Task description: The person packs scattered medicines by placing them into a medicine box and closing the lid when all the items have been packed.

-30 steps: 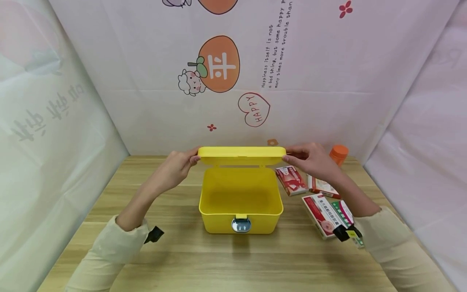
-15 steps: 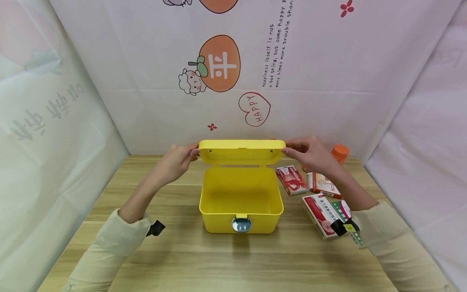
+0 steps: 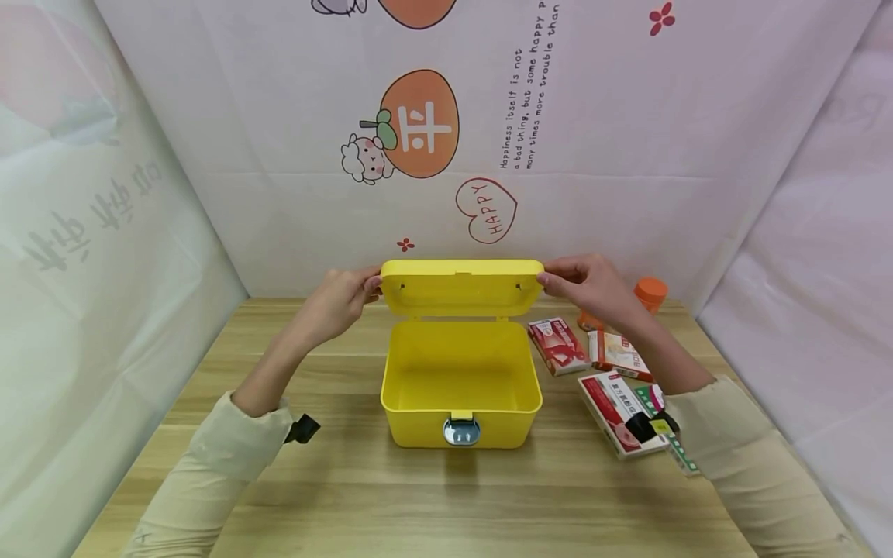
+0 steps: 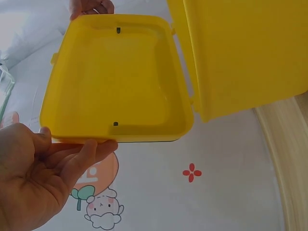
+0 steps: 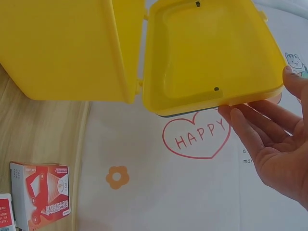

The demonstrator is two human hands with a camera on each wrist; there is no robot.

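Note:
A yellow plastic box (image 3: 418,428) stands on the wooden table, its inside bare and a silver latch (image 3: 461,431) on its front. Its hinged lid (image 3: 460,291) is tipped up and back, leaning away toward the rear wall. At the lid's left front corner my left hand (image 3: 336,304) pinches the edge, thumb (image 4: 43,137) on the inner side and fingers along the outside. My right hand (image 3: 594,292) grips the opposite corner in the same way, as the right wrist view shows. Two small dark slots mark the lid's inner side.
Right of the box lie a red-and-white medicine box (image 3: 558,346), an orange-and-white one (image 3: 619,355), a larger red-and-white one (image 3: 614,415) and a green-and-white one (image 3: 687,457). Behind my right hand is an orange-capped bottle (image 3: 651,292). A printed white cloth (image 3: 279,217) closes off the back.
The lid has swung further up and back, showing more of its inner face. Both hands have risen with it; the box body and medicine boxes have stayed put.

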